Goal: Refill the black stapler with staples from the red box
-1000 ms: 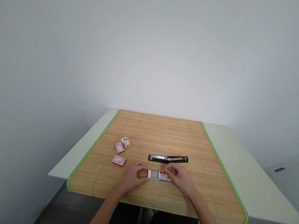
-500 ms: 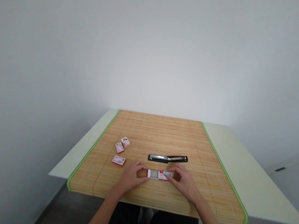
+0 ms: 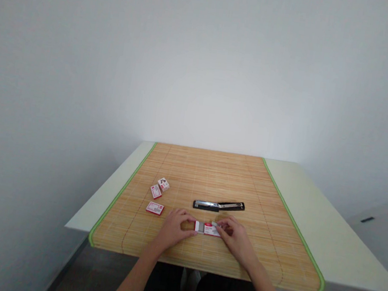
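Note:
A small red-and-white staple box (image 3: 208,228) lies on the bamboo mat (image 3: 211,176) near its front edge, its inner tray slid partly out to the left. My left hand (image 3: 173,228) pinches the tray end. My right hand (image 3: 237,238) grips the box's sleeve from the right. Just behind the box lies a black stapler (image 3: 218,206), opened out flat.
Three more small red-and-white boxes sit to the left: one flat (image 3: 154,208), one (image 3: 155,191) leaning by a third (image 3: 163,184). The mat has green edging and covers a pale table (image 3: 316,212). A white wall rises behind.
The tray has slid further into the sleeve, so the box looks shorter. Both hands have drawn closer together.

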A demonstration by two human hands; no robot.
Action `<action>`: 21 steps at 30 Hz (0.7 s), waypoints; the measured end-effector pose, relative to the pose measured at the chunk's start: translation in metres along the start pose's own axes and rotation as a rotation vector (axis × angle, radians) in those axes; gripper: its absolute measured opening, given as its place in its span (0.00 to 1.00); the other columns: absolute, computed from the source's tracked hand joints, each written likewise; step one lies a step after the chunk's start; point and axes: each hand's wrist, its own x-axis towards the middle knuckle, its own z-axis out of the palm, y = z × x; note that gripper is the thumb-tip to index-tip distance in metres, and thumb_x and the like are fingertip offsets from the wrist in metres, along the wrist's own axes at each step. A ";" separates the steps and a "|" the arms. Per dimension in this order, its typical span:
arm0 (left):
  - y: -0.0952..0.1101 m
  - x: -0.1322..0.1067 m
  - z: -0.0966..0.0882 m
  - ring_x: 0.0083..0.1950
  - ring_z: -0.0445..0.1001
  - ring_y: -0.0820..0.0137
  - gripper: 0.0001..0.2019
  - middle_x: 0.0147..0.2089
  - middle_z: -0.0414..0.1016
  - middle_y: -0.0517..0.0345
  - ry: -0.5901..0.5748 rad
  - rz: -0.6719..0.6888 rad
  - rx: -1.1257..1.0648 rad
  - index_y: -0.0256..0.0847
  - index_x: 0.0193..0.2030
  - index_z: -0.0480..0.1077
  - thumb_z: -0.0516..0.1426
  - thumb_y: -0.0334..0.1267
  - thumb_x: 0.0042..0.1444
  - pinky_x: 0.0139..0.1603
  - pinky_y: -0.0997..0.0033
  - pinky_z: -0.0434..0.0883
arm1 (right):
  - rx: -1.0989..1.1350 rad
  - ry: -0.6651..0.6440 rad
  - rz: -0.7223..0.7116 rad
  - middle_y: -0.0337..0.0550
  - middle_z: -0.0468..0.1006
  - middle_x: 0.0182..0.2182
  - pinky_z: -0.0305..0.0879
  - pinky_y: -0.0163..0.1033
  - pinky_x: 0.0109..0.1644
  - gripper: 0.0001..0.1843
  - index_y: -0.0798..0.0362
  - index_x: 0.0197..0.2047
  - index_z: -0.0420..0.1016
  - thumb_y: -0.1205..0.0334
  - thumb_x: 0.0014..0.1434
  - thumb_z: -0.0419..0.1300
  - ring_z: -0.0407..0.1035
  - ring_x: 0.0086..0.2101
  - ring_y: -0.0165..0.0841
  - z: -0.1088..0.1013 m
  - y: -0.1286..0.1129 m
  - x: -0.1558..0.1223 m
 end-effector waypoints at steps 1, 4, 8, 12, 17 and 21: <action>0.001 0.001 0.001 0.53 0.71 0.58 0.17 0.48 0.77 0.57 -0.011 0.004 0.004 0.52 0.48 0.80 0.70 0.51 0.52 0.56 0.59 0.66 | 0.019 0.006 0.004 0.45 0.77 0.38 0.71 0.41 0.40 0.15 0.49 0.41 0.80 0.47 0.67 0.60 0.73 0.37 0.38 0.003 -0.001 0.001; 0.004 0.005 0.004 0.52 0.71 0.58 0.18 0.47 0.77 0.57 -0.042 0.011 0.014 0.53 0.48 0.80 0.70 0.52 0.51 0.55 0.60 0.66 | 0.054 0.035 0.011 0.45 0.77 0.38 0.72 0.41 0.40 0.15 0.49 0.41 0.80 0.46 0.66 0.61 0.74 0.37 0.38 0.014 -0.001 0.004; 0.004 0.009 0.007 0.51 0.72 0.59 0.18 0.46 0.77 0.57 -0.054 0.019 0.016 0.52 0.46 0.81 0.71 0.53 0.50 0.54 0.61 0.65 | 0.076 0.074 0.009 0.44 0.77 0.38 0.72 0.42 0.40 0.15 0.48 0.40 0.80 0.46 0.66 0.62 0.73 0.36 0.38 0.025 -0.001 0.006; 0.002 0.011 0.009 0.50 0.72 0.60 0.18 0.44 0.77 0.58 -0.055 0.029 0.010 0.52 0.45 0.81 0.71 0.53 0.49 0.54 0.62 0.64 | 0.090 0.094 0.015 0.44 0.78 0.38 0.72 0.41 0.40 0.14 0.48 0.40 0.80 0.46 0.66 0.62 0.74 0.37 0.38 0.026 -0.003 0.003; 0.001 0.011 0.009 0.50 0.72 0.59 0.18 0.43 0.77 0.58 -0.062 0.025 0.012 0.50 0.44 0.80 0.70 0.54 0.50 0.53 0.62 0.63 | 0.104 0.128 0.066 0.44 0.79 0.37 0.73 0.43 0.42 0.15 0.48 0.40 0.80 0.45 0.65 0.63 0.75 0.36 0.39 0.023 0.000 -0.002; 0.000 0.011 0.010 0.50 0.72 0.60 0.17 0.43 0.77 0.59 -0.065 0.032 0.021 0.51 0.43 0.80 0.70 0.55 0.50 0.54 0.62 0.63 | 0.157 0.125 0.102 0.44 0.80 0.36 0.73 0.43 0.41 0.16 0.48 0.40 0.80 0.44 0.63 0.64 0.75 0.35 0.39 0.028 0.003 -0.003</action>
